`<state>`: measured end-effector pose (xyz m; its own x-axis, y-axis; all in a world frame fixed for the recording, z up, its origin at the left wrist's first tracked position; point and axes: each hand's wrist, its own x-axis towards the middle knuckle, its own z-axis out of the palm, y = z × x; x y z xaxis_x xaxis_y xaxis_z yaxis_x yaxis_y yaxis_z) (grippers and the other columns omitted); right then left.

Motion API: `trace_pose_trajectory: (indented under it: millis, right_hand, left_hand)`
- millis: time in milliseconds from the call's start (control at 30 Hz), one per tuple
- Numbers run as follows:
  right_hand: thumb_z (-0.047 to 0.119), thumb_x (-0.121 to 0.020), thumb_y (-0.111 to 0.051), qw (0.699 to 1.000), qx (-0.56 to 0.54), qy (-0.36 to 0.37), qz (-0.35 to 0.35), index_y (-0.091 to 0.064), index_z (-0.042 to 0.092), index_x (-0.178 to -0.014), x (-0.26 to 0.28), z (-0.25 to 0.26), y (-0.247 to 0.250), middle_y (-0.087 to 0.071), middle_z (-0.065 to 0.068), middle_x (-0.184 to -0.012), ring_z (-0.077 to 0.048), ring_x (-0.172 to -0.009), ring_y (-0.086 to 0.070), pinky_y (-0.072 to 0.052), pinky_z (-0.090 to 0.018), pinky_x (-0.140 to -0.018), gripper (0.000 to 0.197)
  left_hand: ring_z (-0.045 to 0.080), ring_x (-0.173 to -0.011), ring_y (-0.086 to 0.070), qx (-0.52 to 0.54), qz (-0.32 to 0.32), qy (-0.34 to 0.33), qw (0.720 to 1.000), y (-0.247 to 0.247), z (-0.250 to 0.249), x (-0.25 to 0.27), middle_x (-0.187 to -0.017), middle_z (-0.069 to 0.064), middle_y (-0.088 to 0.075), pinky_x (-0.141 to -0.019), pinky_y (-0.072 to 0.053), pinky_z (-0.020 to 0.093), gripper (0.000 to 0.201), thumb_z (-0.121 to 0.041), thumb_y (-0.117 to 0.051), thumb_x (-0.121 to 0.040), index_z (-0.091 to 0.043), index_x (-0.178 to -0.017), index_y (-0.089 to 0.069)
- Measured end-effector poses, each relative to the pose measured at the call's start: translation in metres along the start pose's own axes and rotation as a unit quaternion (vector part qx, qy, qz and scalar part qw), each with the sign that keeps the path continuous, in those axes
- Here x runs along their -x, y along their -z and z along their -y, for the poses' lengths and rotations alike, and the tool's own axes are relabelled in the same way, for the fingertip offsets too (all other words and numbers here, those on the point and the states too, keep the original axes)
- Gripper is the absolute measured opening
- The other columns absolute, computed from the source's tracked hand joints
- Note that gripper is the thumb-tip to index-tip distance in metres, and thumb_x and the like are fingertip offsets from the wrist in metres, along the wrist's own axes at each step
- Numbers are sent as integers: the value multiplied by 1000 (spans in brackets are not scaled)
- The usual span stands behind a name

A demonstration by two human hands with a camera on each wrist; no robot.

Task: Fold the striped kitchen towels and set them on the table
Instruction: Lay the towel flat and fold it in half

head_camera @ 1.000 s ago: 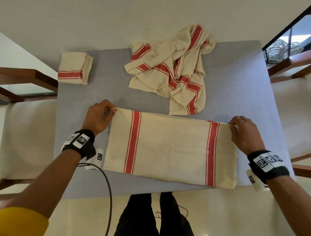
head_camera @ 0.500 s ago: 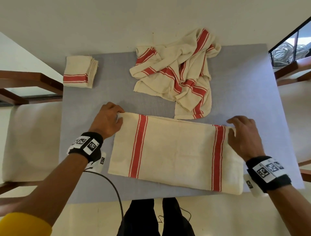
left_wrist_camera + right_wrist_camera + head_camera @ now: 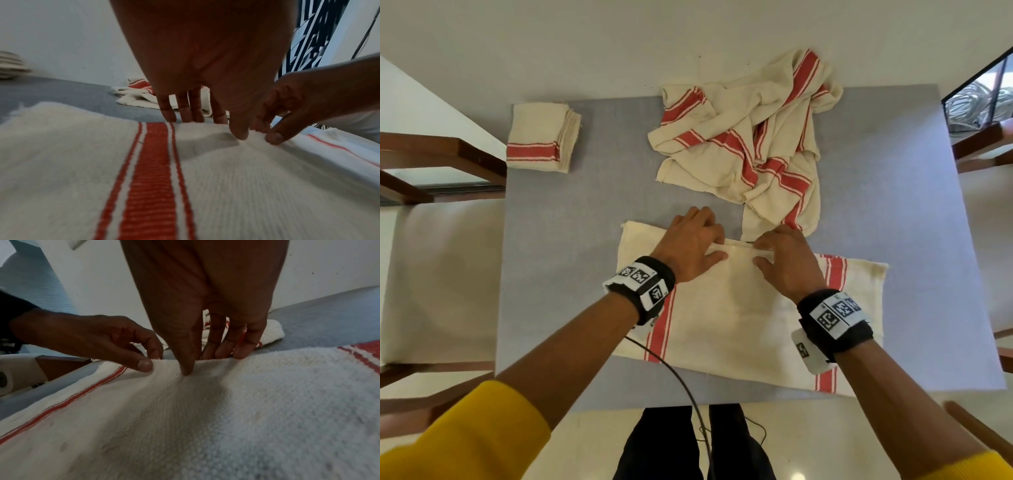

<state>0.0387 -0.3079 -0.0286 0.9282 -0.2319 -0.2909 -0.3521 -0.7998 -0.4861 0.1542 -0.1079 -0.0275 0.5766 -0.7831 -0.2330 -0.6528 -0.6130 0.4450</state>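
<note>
A cream towel with red stripes (image 3: 739,318) lies folded into a long band on the grey table (image 3: 571,212), near the front edge. Both hands meet at the middle of its far edge. My left hand (image 3: 693,245) pinches that edge between thumb and fingers, seen close in the left wrist view as left hand (image 3: 205,113) on the towel (image 3: 144,178). My right hand (image 3: 784,255) pinches the same edge just beside it; the right wrist view shows right hand (image 3: 205,352) with thumb on top of the towel (image 3: 246,410).
A crumpled heap of striped towels (image 3: 750,144) lies at the back centre, just beyond my hands. A folded striped towel (image 3: 541,140) sits at the back left corner. Wooden chairs with pale seats (image 3: 441,281) stand on both sides. A wall runs behind the table.
Both hands left the towel's far corners and moved inward to the middle of its far edge, where they now pinch the cloth. The towel itself has stayed flat.
</note>
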Motion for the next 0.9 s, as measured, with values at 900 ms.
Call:
trace_pose_trajectory:
  millis: [900]
  right_hand:
    - [24,-89,-78,1000,-23,-12,-16,-68,14,-97,-13,-5,-4,-63,-2,-99,-23,-94,-55,-49,-38,-82,16]
  left_hand:
    - [25,-92,-56,62,-97,3,993,-14,34,4,-97,5,-65,-79,-45,39,12,-26,-67,-98,-15,-98,-71]
